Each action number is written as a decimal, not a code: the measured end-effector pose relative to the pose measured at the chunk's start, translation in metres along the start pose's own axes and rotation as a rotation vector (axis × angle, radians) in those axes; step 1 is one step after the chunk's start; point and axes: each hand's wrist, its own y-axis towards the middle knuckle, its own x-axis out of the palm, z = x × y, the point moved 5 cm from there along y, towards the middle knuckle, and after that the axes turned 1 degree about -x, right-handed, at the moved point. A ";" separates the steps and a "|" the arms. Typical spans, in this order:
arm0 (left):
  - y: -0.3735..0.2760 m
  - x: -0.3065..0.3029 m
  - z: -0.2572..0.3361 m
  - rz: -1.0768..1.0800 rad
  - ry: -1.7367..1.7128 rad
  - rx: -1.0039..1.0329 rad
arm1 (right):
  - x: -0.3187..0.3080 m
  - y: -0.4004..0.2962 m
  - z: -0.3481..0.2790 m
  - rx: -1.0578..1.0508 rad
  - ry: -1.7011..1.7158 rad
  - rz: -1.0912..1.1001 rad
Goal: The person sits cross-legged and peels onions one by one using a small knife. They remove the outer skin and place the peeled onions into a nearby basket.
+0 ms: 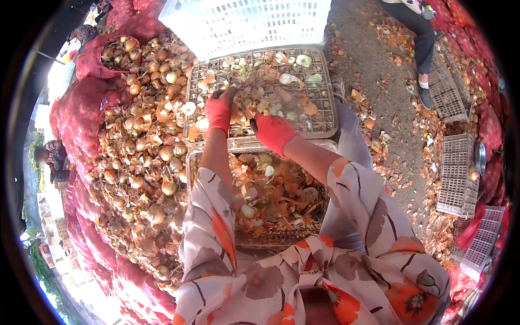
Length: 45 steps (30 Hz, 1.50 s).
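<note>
My left hand (219,109), in a red glove with dark fingertips, reaches over an upturned plastic crate (331,118) strewn with onion skins and trimmings. Beside it, my right hand (271,132), gloved alike, is low over the same crate, its fingers at the loose skins (260,95). Whether either hand holds anything is hidden by blur and skins. Nearer my body stands an open crate (280,242) full of onion skins and scraps. A large heap of onions (166,153) lies to the left of both crates.
A white plastic crate (260,30) stands beyond the upturned one. Red mesh sacks (79,115) line the left edge. Peelings litter the ground at right, where more crates (457,174) stand. Another person's leg (422,44) shows at the upper right.
</note>
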 end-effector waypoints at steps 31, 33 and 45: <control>0.015 -0.001 -0.009 -0.032 -0.090 -0.158 | 0.001 0.007 0.001 -0.131 -0.303 0.012; 0.018 -0.003 -0.012 -0.036 -0.064 -0.134 | 0.000 0.010 -0.001 -0.174 -0.423 0.015; 0.013 -0.003 -0.010 0.032 -0.163 -0.174 | 0.007 0.035 0.025 -0.303 -0.491 0.024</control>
